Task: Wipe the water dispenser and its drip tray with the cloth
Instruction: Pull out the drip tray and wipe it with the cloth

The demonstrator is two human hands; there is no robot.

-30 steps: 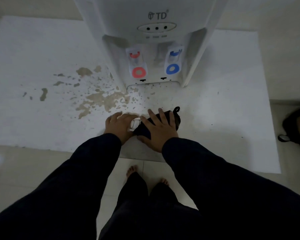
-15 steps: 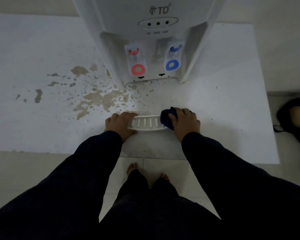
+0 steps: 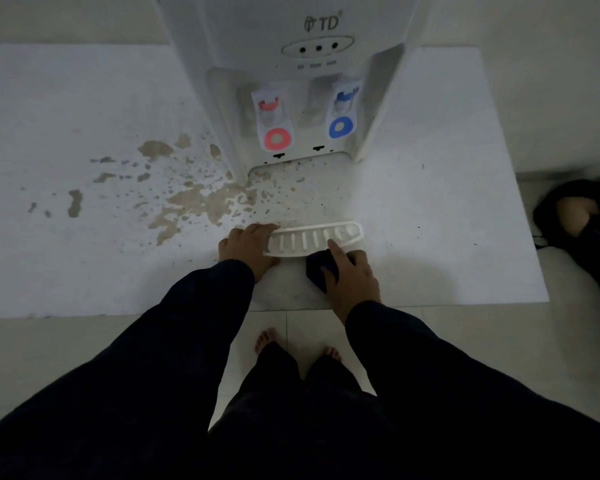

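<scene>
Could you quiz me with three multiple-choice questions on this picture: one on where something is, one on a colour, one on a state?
1. Where is the drip tray?
A. Fitted in the water dispenser
B. On the white counter in front of it
C. On the floor

2. What colour is the ring under the tap on the picture's right?
A. Blue
B. Green
C. Yellow

3. What is the right hand doing?
A. Hanging empty
B. Pressing a tap
C. Holding the dark cloth at the tray's near edge

Answers: 1 B, the tray lies out of its slot, steadied by the left hand. 2 A, the blue ring shows it. 3 C, fingers wrap the cloth.
</scene>
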